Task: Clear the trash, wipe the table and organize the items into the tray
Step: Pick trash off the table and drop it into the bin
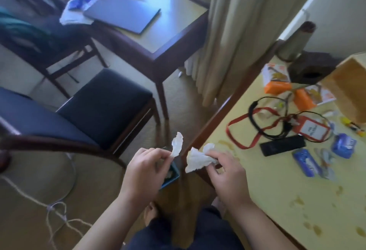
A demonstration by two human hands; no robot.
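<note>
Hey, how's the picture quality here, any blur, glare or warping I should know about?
Head view: wide-angle warping bends the table edge and chair rails; motion blur smears the lanyard clutter and the far desk; a blown-out window at top washes out the laptop; both hands' tissue pieces stay fairly readable.

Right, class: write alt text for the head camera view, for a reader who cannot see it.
A person's left hand pinches a small white tissue scrap while the right hand grips a crumpled tissue at the edge of a stained, cluttered yellow table.
</note>
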